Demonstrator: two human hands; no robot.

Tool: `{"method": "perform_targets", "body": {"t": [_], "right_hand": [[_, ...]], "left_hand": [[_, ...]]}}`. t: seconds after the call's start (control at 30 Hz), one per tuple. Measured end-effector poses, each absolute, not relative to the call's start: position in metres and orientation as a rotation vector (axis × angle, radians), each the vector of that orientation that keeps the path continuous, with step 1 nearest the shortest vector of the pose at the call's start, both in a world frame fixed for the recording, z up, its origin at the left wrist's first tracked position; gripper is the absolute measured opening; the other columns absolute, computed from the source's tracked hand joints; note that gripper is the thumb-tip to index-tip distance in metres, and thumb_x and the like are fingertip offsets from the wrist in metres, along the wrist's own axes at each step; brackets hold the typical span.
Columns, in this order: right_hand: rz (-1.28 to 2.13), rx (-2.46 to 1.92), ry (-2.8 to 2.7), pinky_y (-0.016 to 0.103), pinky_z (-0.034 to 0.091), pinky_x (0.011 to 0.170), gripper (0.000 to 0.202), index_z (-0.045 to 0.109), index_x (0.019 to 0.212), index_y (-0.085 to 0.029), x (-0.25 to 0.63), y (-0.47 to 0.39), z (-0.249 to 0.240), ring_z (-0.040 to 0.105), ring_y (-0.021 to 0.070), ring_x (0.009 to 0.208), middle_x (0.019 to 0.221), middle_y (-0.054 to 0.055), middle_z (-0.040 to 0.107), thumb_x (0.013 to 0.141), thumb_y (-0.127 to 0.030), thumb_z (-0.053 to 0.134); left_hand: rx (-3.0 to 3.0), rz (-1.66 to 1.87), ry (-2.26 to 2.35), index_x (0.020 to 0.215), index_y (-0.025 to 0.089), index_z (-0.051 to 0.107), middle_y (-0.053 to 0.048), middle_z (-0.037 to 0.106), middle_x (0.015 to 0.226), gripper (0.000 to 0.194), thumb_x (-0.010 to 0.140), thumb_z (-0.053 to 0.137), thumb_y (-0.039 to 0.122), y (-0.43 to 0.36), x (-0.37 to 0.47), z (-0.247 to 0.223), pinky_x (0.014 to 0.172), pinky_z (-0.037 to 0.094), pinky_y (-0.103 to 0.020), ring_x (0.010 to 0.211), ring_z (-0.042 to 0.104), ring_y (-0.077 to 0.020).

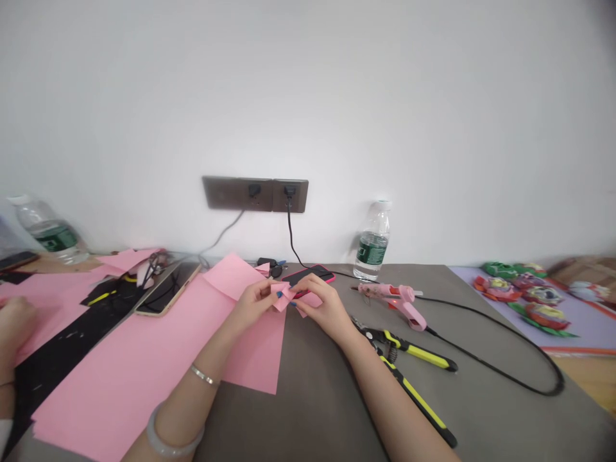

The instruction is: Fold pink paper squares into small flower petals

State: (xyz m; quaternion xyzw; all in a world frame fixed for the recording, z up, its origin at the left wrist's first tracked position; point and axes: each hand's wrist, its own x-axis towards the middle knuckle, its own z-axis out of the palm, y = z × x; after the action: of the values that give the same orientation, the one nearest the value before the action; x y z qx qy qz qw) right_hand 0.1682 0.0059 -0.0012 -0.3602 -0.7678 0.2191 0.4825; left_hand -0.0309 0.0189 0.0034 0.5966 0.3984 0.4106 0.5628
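Observation:
A small folded piece of pink paper (pixel 283 296) is held up between both hands, above the grey table mat. My left hand (pixel 256 301) pinches its left side between thumb and fingers. On the other side my right hand (pixel 322 304) grips the paper with thumb and fingertips. Large pink sheets (pixel 144 366) lie in a pile under and left of my left forearm. Behind my right hand rests a phone with a pink edge (pixel 317 274), partly covered by the fingers.
Right of my hands lie a pink glue gun (pixel 392 295) with a black cord and yellow-black pliers (pixel 409 350). A water bottle (pixel 373 244) stands by the wall. Another phone (pixel 168 290) is left; another person's hand (pixel 19 324) is far left. Paper flowers (pixel 541 295) lie far right.

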Motion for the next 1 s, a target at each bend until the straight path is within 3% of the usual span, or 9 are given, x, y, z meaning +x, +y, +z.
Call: {"method": "perform_targets", "body": {"t": [0.17,0.33,0.53,0.77,1.0], "right_hand": [[0.546,-0.881,-1.916,0.032,0.047,0.073,0.017,0.067,0.1,-0.021,0.166,0.005,-0.001,0.059,0.0182,0.078,0.084,0.003,0.062,0.083,-0.016,0.065],[0.574,-0.88,-1.918,0.031,0.047,0.068,0.009,0.069,0.093,-0.021,0.166,0.003,0.002,0.058,0.0175,0.071,0.077,0.002,0.062,0.086,-0.022,0.064],[0.565,-0.88,-1.822,0.031,0.048,0.07,0.014,0.069,0.083,-0.021,0.162,0.001,0.006,0.06,0.0188,0.076,0.082,0.005,0.061,0.09,-0.022,0.057],[0.732,-0.922,-1.673,0.028,0.044,0.064,0.005,0.057,0.083,-0.021,0.158,0.003,0.0,0.053,0.0155,0.066,0.074,0.0,0.057,0.085,-0.023,0.06],[0.992,-0.954,-1.534,0.025,0.04,0.054,0.023,0.057,0.076,-0.02,0.157,0.008,-0.008,0.05,0.0123,0.057,0.066,-0.002,0.055,0.081,-0.04,0.066]], "left_hand": [[1.422,0.906,0.963,0.113,0.014,0.068,-0.002,0.066,0.076,0.039,0.08,0.063,0.035,0.019,-0.03,0.003,0.052,0.044,-0.023,0.057,0.056,-0.0127],[1.503,0.92,0.986,0.111,0.013,0.069,0.0,0.063,0.065,0.036,0.078,0.064,0.028,0.019,-0.032,0.004,0.053,0.041,-0.021,0.054,0.054,-0.0116],[1.503,0.956,0.932,0.114,0.014,0.069,-0.01,0.075,0.096,0.037,0.08,0.066,0.03,0.017,-0.03,0.001,0.072,0.048,-0.028,0.085,0.067,-0.0213],[1.561,0.961,0.93,0.112,0.017,0.071,-0.013,0.07,0.119,0.036,0.081,0.068,0.035,0.012,-0.025,0.009,0.09,0.048,-0.035,0.111,0.062,-0.0285],[1.521,1.013,0.954,0.106,0.015,0.072,-0.013,0.073,0.11,0.034,0.075,0.072,0.03,0.012,-0.023,0.007,0.085,0.052,-0.035,0.101,0.067,-0.0264]]}}
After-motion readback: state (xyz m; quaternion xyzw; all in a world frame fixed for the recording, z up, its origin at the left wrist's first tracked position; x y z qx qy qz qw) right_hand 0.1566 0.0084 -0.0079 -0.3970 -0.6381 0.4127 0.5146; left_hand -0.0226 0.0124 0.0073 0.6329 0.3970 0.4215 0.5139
